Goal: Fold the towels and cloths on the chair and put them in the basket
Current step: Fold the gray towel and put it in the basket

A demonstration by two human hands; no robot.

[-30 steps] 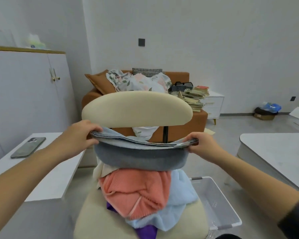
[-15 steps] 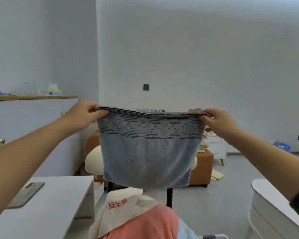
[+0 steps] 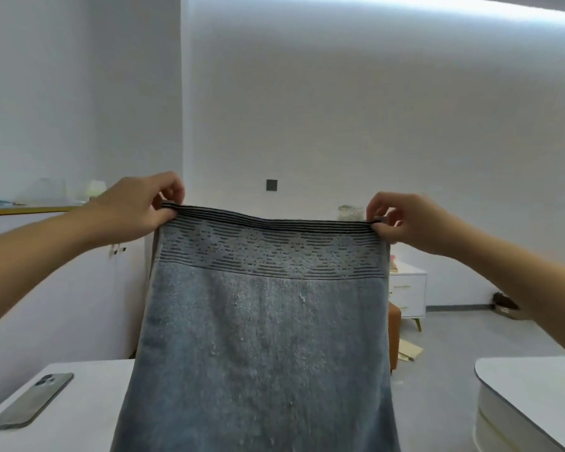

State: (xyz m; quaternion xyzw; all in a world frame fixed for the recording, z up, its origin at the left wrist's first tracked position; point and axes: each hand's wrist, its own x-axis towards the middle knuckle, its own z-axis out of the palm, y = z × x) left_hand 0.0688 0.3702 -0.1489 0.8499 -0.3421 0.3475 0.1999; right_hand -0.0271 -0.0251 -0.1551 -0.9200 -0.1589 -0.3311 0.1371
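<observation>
At chest height, in front of the view: a grey-blue terry towel with a dark striped and diamond-patterned border (image 3: 268,337) hangs full length, its lower edge running out of the bottom of the frame.
Change: half a second ago the same towel hung doubled and short, with the chair and the pile showing beneath it; now it has dropped open to a single long sheet and the view has tipped up, so the chair and pile are hidden.
Left hand (image 3: 137,207): fingers (image 3: 168,190) pinching the top left corner of the border.
Right hand (image 3: 405,223): fingers (image 3: 380,207) pinching the top right corner, thumb under the hem.
Tension: the top edge sags slightly between the two hands, so the cloth is held loosely, not stretched taut.
Meaning for the task: this looks like the shake-out before the first fold; folding proper has probably not begun, and nothing here shows a cloth in the basket.
Basket: not in view.
Left of towel: a white desk (image 3: 79,415) carrying a grey smartphone lying face down (image 3: 33,401).
Right of towel: a second white rounded desk (image 3: 535,389), well apart.
Behind: a white drawer unit (image 3: 408,291) and a sliver of an orange sofa (image 3: 394,337) at the towel's right edge.
In the way: the hanging towel itself blocks sight of the chair, so setting it down would likely need a glance downward.
</observation>
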